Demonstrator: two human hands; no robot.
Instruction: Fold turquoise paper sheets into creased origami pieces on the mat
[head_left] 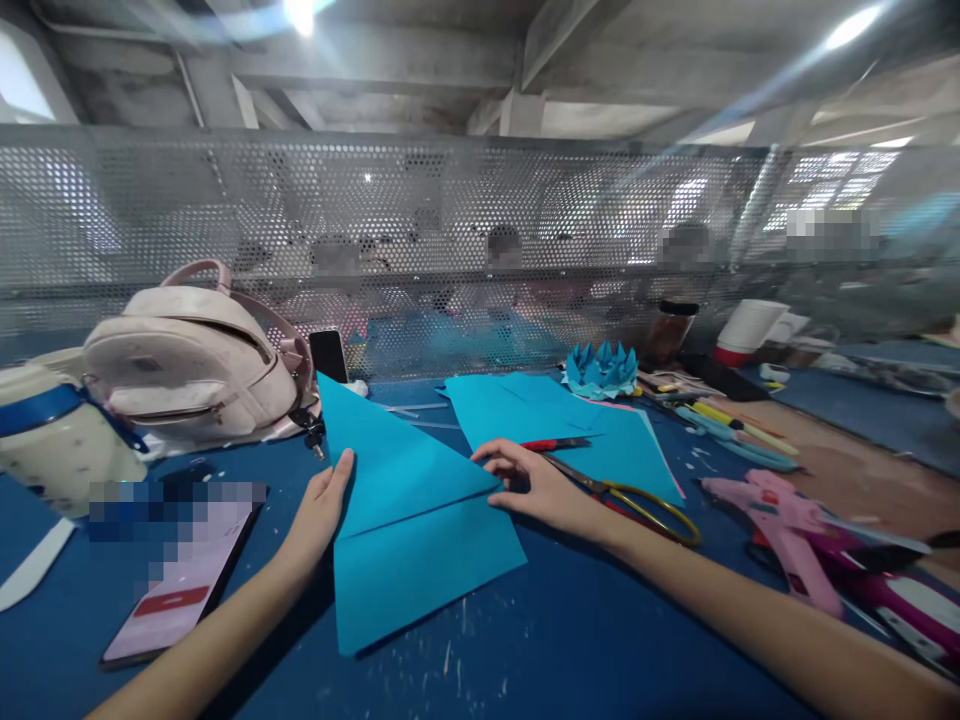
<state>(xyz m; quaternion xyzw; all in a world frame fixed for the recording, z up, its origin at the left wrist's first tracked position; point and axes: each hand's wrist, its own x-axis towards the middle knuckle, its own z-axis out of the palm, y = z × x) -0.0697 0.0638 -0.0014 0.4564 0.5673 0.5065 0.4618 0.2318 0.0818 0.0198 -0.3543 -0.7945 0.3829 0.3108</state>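
A sheet of blue paper point(420, 560) lies in front of me, its upper part folded over into a triangular flap whose edge runs across the sheet. My left hand point(319, 505) grips the left edge, thumb on top and the other fingers hidden beneath. At the flap's right corner, my right hand point(536, 485) curls its fingers and thumb around the paper. Just behind that hand lie scissors point(626, 490) with yellow handles and a red-handled cutting tool point(544, 444). More blue sheets point(622, 440) are spread beyond them.
A folded blue paper piece point(600, 370) with pointed petals stands at the back. Pink glue gun point(780, 510) and pens point(742, 425) lie right. On the left are a phone point(180, 590), a cup point(60, 430) and a pale backpack point(195, 360). A perforated metal screen point(420, 220) borders the table.
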